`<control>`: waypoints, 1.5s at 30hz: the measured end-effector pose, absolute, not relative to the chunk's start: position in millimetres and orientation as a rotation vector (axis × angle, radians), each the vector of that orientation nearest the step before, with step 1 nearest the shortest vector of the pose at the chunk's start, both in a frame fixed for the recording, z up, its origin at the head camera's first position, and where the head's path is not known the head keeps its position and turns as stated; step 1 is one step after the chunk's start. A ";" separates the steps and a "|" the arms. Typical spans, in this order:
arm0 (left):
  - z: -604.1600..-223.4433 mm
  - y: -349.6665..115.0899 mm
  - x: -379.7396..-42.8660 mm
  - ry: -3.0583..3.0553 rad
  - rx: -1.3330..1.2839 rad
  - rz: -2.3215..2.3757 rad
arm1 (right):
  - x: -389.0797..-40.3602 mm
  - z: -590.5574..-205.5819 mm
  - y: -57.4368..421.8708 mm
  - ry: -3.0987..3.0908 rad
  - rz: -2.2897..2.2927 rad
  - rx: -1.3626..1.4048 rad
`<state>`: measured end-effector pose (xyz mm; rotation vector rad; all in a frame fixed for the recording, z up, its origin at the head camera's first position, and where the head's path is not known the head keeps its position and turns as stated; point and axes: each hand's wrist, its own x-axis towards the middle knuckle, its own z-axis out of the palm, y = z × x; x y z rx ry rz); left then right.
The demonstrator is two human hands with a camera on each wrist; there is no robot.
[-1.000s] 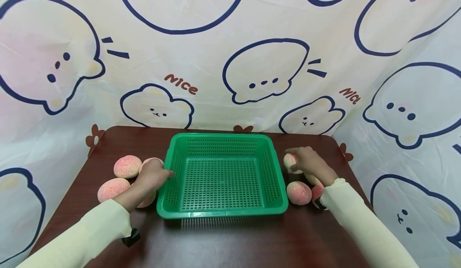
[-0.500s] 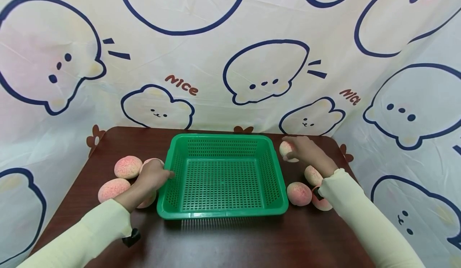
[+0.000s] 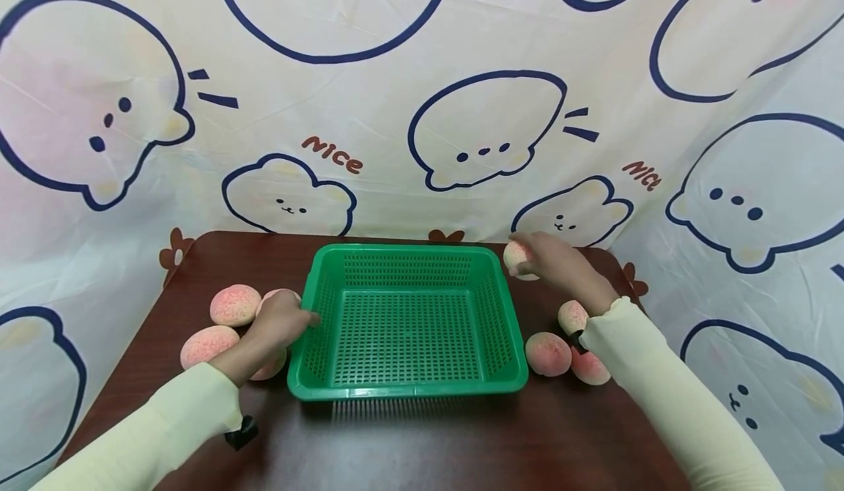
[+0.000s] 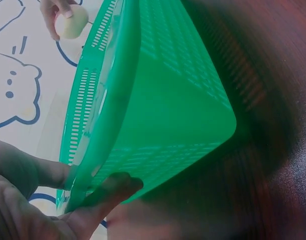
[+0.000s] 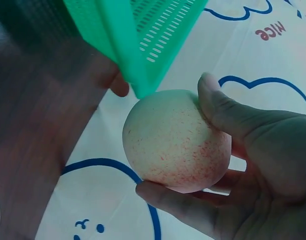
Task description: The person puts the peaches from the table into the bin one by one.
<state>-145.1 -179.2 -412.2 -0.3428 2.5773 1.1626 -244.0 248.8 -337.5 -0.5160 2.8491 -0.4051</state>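
A green perforated plastic basket (image 3: 412, 389) sits on the table. My left hand (image 3: 280, 322) is at its left side, and in the left wrist view the thumb and fingers pinch the rim (image 4: 120, 85). Beyond the basket's back right corner, my right hand (image 3: 557, 262) holds a pale, pink-speckled peach (image 3: 516, 256) off the table. The right wrist view has this peach (image 5: 175, 145) between thumb and fingers, close by the basket corner (image 5: 140, 82). Inside, the basket shows only its bare mesh floor.
Right of the basket lie three peaches: a pinkish one (image 3: 548, 354), a redder one (image 3: 590, 368) and a paler one (image 3: 572, 318). Several more, such as a speckled peach (image 3: 235, 305), lie on the left, partly behind my left arm. A cartoon-print cloth (image 3: 395, 110) surrounds the dark table (image 3: 409, 447).
My right hand has raised the peach from the right-hand group and carried it away from me and a little left. My left hand stays on the basket rim.
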 end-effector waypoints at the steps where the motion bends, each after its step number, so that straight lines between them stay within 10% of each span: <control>1: -411.8 -179.3 -145.5 2.575 -0.342 1.165 | -244.4 -335.6 247.6 2.850 -0.406 -0.526; 45: -410.2 -176.8 -144.9 2.560 -0.323 1.163 | -253.2 -320.1 159.3 2.835 -0.404 -0.699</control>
